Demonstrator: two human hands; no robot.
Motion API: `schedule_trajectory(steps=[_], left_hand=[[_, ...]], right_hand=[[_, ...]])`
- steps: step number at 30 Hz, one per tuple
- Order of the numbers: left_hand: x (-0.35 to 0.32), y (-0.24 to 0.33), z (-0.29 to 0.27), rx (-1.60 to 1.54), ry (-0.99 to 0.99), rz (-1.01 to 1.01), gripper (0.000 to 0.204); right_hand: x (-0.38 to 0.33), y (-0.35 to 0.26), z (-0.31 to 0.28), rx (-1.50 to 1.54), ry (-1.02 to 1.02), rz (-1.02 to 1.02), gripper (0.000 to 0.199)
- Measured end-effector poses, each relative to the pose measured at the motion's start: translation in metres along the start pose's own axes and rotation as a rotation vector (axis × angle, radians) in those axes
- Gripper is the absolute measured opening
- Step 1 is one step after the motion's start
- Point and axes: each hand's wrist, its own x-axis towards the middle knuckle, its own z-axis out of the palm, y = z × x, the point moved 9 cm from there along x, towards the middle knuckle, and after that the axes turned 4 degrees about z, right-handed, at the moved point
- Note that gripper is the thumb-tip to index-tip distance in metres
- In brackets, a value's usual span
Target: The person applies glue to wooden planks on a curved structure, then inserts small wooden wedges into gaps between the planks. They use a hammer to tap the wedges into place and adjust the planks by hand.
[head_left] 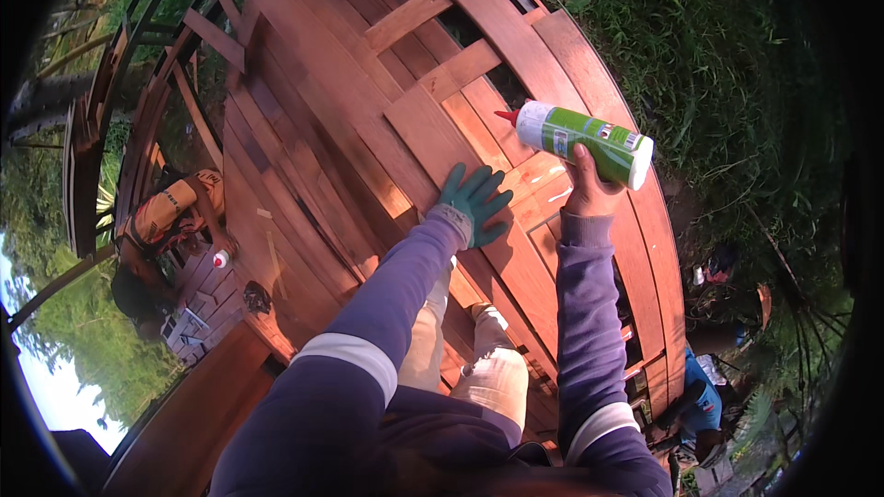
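The green label (595, 136) on the bottle (584, 132) is too small to read

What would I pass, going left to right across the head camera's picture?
Person in an orange top → small dark crumpled object → green-gloved left hand → green-and-white bottle, held in the bare right hand → person in blue.

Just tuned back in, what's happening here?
The person's gloved left hand lies spread flat on a reddish wooden plank. Their bare right hand grips a green-and-white glue bottle above the boards, its red nozzle pointing to the left. Off to the left, a co-worker in an orange top is bent over; someone in blue is at lower right.
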Motion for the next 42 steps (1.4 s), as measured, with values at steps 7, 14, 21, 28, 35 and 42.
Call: schedule_trajectory(steps=[7, 14, 21, 28, 35, 42], left_hand=[[-0.004, -0.003, -0.003, -0.193, 0.05, 0.102, 0.064], [-0.01, -0.002, -0.002, -0.218, 0.238, 0.112, 0.062], [-0.012, -0.004, -0.01, -0.261, 0.342, 0.114, 0.061], [-0.011, -0.004, -0.007, -0.279, 0.36, 0.107, 0.059], [-0.011, -0.004, -0.007, -0.273, 0.363, 0.108, 0.06], [-0.01, -0.004, -0.006, -0.268, 0.316, 0.114, 0.06]], right_hand=[[0.037, 0.013, 0.138, -0.222, -0.199, -0.127, 0.045], [0.041, 0.004, 0.168, -0.293, -0.3, -0.161, 0.044], [0.045, 0.004, 0.179, -0.41, -0.319, -0.189, 0.045], [0.051, 0.006, 0.181, -0.418, -0.318, -0.164, 0.044], [0.053, 0.005, 0.179, -0.414, -0.3, -0.2, 0.04], [0.061, 0.002, 0.172, -0.443, -0.251, -0.24, 0.043]])
